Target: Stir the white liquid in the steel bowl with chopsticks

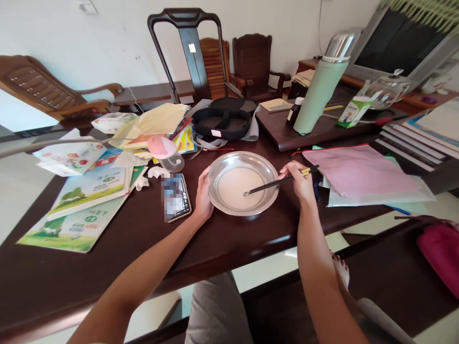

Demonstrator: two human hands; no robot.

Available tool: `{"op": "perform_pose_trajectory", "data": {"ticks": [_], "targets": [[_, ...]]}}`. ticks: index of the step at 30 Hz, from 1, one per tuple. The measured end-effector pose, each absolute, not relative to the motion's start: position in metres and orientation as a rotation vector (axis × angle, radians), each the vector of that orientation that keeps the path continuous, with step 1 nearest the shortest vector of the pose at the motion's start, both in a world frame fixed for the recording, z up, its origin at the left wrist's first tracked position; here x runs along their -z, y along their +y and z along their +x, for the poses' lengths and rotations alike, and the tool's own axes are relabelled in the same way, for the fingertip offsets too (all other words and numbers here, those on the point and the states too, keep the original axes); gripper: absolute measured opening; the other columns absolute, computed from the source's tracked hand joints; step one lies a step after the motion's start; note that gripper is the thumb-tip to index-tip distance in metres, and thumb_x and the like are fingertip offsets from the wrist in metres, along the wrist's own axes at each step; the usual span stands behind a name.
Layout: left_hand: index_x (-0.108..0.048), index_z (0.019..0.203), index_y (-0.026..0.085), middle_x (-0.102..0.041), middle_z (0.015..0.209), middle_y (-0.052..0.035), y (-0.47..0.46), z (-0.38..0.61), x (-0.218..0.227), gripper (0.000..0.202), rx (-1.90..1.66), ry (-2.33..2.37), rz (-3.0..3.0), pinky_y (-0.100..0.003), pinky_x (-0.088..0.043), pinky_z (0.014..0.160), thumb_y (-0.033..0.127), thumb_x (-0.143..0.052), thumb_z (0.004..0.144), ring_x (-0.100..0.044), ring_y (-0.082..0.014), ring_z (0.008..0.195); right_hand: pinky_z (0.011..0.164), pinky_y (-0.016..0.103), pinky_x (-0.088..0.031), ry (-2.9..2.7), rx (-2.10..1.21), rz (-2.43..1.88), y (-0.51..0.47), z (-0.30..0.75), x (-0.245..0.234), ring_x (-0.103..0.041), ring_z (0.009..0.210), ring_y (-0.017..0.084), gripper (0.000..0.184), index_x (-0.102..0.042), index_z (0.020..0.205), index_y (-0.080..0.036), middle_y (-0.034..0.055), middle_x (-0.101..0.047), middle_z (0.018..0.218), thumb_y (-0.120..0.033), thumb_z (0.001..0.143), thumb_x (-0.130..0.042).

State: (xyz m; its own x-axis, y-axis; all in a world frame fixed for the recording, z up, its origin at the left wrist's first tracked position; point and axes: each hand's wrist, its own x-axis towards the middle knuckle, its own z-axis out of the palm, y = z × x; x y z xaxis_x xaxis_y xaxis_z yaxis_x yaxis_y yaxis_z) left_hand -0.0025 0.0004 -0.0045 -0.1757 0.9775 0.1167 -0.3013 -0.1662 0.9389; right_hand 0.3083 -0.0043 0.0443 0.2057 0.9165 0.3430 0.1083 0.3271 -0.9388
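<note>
A shallow round metal dish stands on the dark wooden table, with a pale, whitish substance covering its bottom. My left hand grips the left side of its rim, fingers along the outside. On the right, my right hand is closed round black chopsticks with gold-coloured ends. Their tips point left and down into the pale substance. Left of my left hand lies a smartphone, its screen lit and partly blurred out.
Workbooks, crumpled tissues and a pink-topped clear container lie to the left. A black case sits behind the dish. A green thermos, a pink zip pouch and stacked books stand or lie right.
</note>
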Motion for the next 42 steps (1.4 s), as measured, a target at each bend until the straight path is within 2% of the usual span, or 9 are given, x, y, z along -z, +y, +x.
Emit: {"op": "perform_pose_trajectory", "data": {"ticks": [5, 11, 16, 18, 22, 28, 33, 39, 42], "targets": [[-0.071, 0.134, 0.03, -0.069, 0.159, -0.0086, 0.0008, -0.0033, 0.0047, 0.059, -1.553, 1.018, 1.006, -0.049, -0.049, 0.127, 0.066, -0.082, 0.09, -0.062, -0.0332, 0.149, 0.083, 0.042, -0.065, -1.364, -0.793, -1.09, -0.0048, 0.304, -0.0464, -0.082, 0.079, 0.027, 0.058, -0.079, 0.076, -0.026, 0.0037, -0.083, 0.076, -0.083, 0.086, -0.076], [-0.07, 0.136, 0.031, -0.07, 0.155, -0.0086, 0.001, -0.0029, 0.0051, 0.062, -1.552, 1.014, 0.994, -0.049, -0.05, 0.125, 0.068, -0.082, 0.088, -0.065, -0.0326, 0.145, 0.07, 0.039, -0.063, -1.213, -0.74, -1.103, -0.0038, 0.3083, -0.0441, -0.075, 0.06, 0.024, 0.057, -0.074, 0.072, -0.027, -0.0001, -0.072, 0.058, -0.082, 0.09, -0.072], [-0.071, 0.135, 0.03, -0.069, 0.158, -0.009, 0.0012, -0.0032, 0.0061, 0.057, -1.563, 1.015, 1.015, -0.048, -0.05, 0.125, 0.065, -0.081, 0.091, -0.064, -0.0323, 0.147, 0.085, 0.043, -0.066, -1.377, -0.795, -1.089, -0.0053, 0.3047, -0.0463, -0.083, 0.081, 0.028, 0.056, -0.079, 0.077, -0.027, 0.0039, -0.084, 0.077, -0.081, 0.087, -0.076], [-0.071, 0.136, 0.03, -0.07, 0.157, -0.0091, 0.001, -0.0033, 0.0059, 0.056, -1.559, 1.015, 1.02, -0.048, -0.05, 0.125, 0.065, -0.08, 0.092, -0.064, -0.0321, 0.147, 0.084, 0.043, -0.066, -1.315, -0.738, -1.108, -0.0047, 0.306, -0.0461, -0.081, 0.077, 0.027, 0.056, -0.078, 0.076, -0.027, 0.0032, -0.082, 0.074, -0.081, 0.088, -0.075], [-0.072, 0.135, 0.03, -0.071, 0.155, -0.0089, 0.0003, -0.0032, 0.0044, 0.056, -1.552, 1.02, 1.011, -0.048, -0.05, 0.125, 0.064, -0.081, 0.092, -0.064, -0.0323, 0.147, 0.071, 0.041, -0.064, -1.218, -0.752, -1.117, -0.0048, 0.308, -0.045, -0.076, 0.062, 0.026, 0.057, -0.075, 0.073, -0.027, 0.001, -0.073, 0.058, -0.082, 0.089, -0.072], [-0.072, 0.134, 0.029, -0.071, 0.156, -0.0087, 0.0004, -0.0036, 0.0039, 0.055, -1.547, 1.03, 1.011, -0.049, -0.05, 0.126, 0.065, -0.081, 0.092, -0.063, -0.0323, 0.148, 0.084, 0.042, -0.065, -1.359, -0.795, -1.094, -0.005, 0.304, -0.0472, -0.082, 0.078, 0.027, 0.056, -0.079, 0.077, -0.026, 0.0034, -0.083, 0.076, -0.082, 0.086, -0.077], [-0.073, 0.132, 0.03, -0.072, 0.154, -0.0083, 0.0008, -0.0029, 0.0045, 0.057, -1.559, 1.021, 1.006, -0.048, -0.052, 0.124, 0.067, -0.083, 0.089, -0.065, -0.0325, 0.145, 0.074, 0.04, -0.064, -1.238, -0.747, -1.115, -0.0048, 0.3076, -0.0466, -0.075, 0.061, 0.024, 0.057, -0.074, 0.072, -0.027, 0.0006, -0.073, 0.059, -0.081, 0.09, -0.072], [-0.074, 0.13, 0.03, -0.072, 0.152, -0.0082, 0.0004, -0.0029, 0.0047, 0.06, -1.553, 1.004, 1.01, -0.048, -0.052, 0.122, 0.071, -0.084, 0.087, -0.066, -0.0324, 0.143, 0.085, 0.042, -0.065, -1.375, -0.812, -1.091, -0.0055, 0.3036, -0.0478, -0.083, 0.08, 0.028, 0.055, -0.079, 0.077, -0.027, 0.0034, -0.084, 0.076, -0.082, 0.086, -0.077], [-0.074, 0.13, 0.03, -0.073, 0.151, -0.0084, 0.0011, -0.0035, 0.0058, 0.057, -1.549, 1.007, 1.02, -0.048, -0.052, 0.121, 0.069, -0.082, 0.089, -0.066, -0.0323, 0.142, 0.081, 0.043, -0.065, -1.252, -0.708, -1.12, -0.0041, 0.3067, -0.0464, -0.079, 0.069, 0.026, 0.055, -0.076, 0.075, -0.028, 0.0011, -0.078, 0.065, -0.081, 0.089, -0.073]]}}
